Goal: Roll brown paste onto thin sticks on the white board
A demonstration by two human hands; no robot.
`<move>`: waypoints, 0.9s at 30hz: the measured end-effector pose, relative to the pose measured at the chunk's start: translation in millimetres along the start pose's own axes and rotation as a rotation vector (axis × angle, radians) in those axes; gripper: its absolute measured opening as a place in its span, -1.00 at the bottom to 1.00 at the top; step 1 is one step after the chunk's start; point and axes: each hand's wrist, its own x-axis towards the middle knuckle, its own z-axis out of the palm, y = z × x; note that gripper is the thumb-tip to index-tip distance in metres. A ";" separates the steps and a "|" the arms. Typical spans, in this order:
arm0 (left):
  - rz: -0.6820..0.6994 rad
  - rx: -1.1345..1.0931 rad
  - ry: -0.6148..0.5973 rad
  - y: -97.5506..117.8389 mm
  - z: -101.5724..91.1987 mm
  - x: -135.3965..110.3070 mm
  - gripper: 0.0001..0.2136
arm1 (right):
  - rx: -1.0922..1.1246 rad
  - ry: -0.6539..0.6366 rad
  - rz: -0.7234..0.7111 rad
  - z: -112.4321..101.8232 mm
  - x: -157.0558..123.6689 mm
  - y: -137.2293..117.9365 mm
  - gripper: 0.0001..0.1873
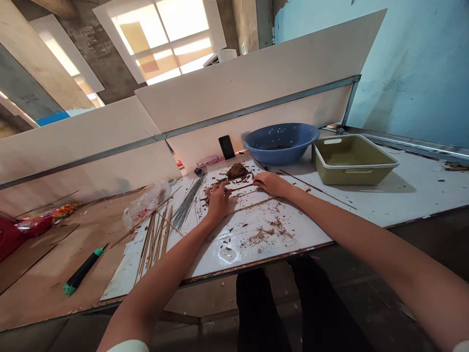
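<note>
A thin brown stick [242, 187] runs between my hands just over the white board [234, 244]. My left hand [219, 199] has its fingers closed around the left end, and my right hand [271, 183] pinches the right end. Just beyond them sits a lump of dark brown, clay-like material [237, 170] with crumbs scattered round it. A longer pale stick [251, 205] lies on the board nearer to me, below both hands. To the left of my left hand are a bundle of thin grey wires [188, 198] and several tan sticks [156, 239].
A blue basin [282, 155] with dark material inside stands at the back, beside an olive-green tub [348, 177]. A phone [226, 146] leans on the partition. On the left lie a crumpled plastic bag [146, 203] and a green-and-black screwdriver-like tool [85, 270]. Brown crumbs [269, 232] dot the board's front.
</note>
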 end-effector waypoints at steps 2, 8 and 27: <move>0.000 -0.006 0.021 -0.1 -0.1 -0.3 -0.73 | 0.012 0.012 0.002 -0.6 -0.9 -0.2 -0.87; -0.019 -0.017 0.029 -1.8 0.7 -0.1 -0.74 | 0.001 0.026 0.027 -2.6 -2.8 -2.2 -0.82; -0.095 0.016 0.057 -4.9 1.6 2.3 -0.64 | -0.074 -0.040 0.032 -10.4 -3.9 -5.9 -0.79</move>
